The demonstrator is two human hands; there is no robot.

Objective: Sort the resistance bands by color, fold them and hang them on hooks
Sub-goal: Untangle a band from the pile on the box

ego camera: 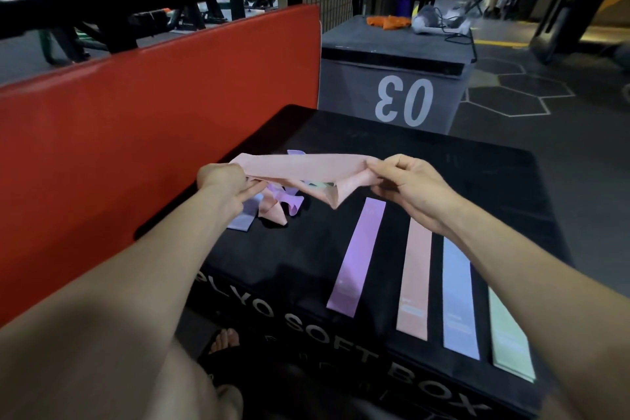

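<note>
A pink resistance band [300, 167] is stretched in the air between my hands, above the black plyo soft box [306, 259]. My left hand [225, 181] grips its left end and my right hand [405, 181] pinches its right end, where a folded corner hangs down. Under the band lies a tangled pile of bands [276, 204] in purple, pink, blue and green. Laid flat side by side on the box's right are a purple band [356, 256], a peach band [414, 280], a blue band [458, 300] and a green band [509, 334].
A red padded mat [136, 133] stands upright along the box's left side. Behind the box is a grey box marked 03 [402, 78] with orange cloths and a cabled device on top. A black rack stands behind the mat. A person sits far back right.
</note>
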